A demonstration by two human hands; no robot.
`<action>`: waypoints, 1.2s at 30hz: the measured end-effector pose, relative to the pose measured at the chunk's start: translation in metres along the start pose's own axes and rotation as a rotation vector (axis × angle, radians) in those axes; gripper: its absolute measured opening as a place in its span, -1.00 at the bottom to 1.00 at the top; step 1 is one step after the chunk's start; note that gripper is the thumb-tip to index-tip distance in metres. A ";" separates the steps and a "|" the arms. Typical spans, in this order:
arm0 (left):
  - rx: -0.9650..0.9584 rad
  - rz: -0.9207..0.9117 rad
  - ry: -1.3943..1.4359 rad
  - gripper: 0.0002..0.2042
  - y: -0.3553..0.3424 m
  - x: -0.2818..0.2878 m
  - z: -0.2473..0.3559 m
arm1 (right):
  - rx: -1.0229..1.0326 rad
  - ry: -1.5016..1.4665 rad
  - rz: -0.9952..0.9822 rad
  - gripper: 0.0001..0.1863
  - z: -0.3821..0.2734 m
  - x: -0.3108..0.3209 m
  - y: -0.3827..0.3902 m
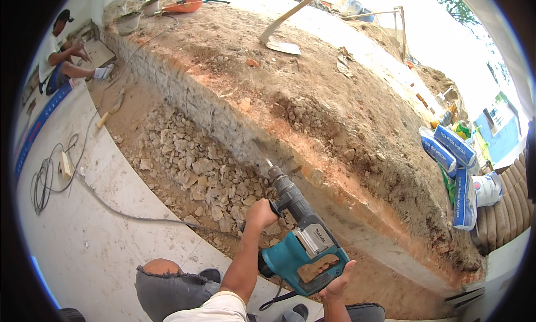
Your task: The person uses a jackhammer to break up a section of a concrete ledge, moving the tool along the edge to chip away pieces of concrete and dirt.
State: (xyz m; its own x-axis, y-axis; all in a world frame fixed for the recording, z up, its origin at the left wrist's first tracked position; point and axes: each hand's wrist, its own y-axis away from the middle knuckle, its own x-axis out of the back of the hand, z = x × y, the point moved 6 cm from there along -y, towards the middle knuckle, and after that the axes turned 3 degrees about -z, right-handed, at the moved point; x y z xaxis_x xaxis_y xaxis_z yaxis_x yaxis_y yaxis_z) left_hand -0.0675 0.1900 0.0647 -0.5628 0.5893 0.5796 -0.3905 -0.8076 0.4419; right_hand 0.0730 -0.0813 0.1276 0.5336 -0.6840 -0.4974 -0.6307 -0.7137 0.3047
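A teal and black demolition hammer (298, 260) slants up and left in front of me, its chisel bit (269, 162) against the rough edge of the concrete wall (223, 118). The bit's very tip is hard to make out. My left hand (261, 215) is closed round the black side handle near the front of the tool. At the rear, my right hand (337, 282) grips the main handle, thumb along the outer side; its fingers show partly through the handle opening. Broken rubble (192, 166) lies in the trench left of the tool.
A black cable (134, 216) trails across the pale floor to a coil at the left. A person (61, 59) sits at the far left. On the raised soil stand a hoe (282, 40) and an orange basin (183, 6). Blue-white bags (464, 199) are stacked at the right.
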 end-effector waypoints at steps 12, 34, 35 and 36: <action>0.041 0.013 0.076 -0.67 -0.013 -0.027 -0.033 | 0.057 0.244 0.165 -0.31 -0.015 -0.012 -0.005; -0.149 -0.192 0.434 -0.52 0.020 -0.131 -0.014 | 0.265 0.487 0.181 -0.43 -0.082 0.002 0.076; -0.162 -0.195 0.424 -0.52 0.020 -0.126 -0.014 | 0.260 0.464 0.175 -0.40 -0.079 0.002 0.078; -0.185 -0.202 0.442 -0.58 0.022 -0.122 -0.012 | 0.270 0.483 0.174 -0.42 -0.076 -0.001 0.080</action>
State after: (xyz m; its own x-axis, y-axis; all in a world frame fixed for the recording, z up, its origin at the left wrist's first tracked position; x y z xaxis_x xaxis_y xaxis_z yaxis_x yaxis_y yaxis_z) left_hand -0.0166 0.0998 -0.0048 -0.7013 0.7003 0.1331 -0.6227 -0.6927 0.3639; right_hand 0.0649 -0.1498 0.2143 0.5657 -0.8245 -0.0126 -0.8198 -0.5640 0.0991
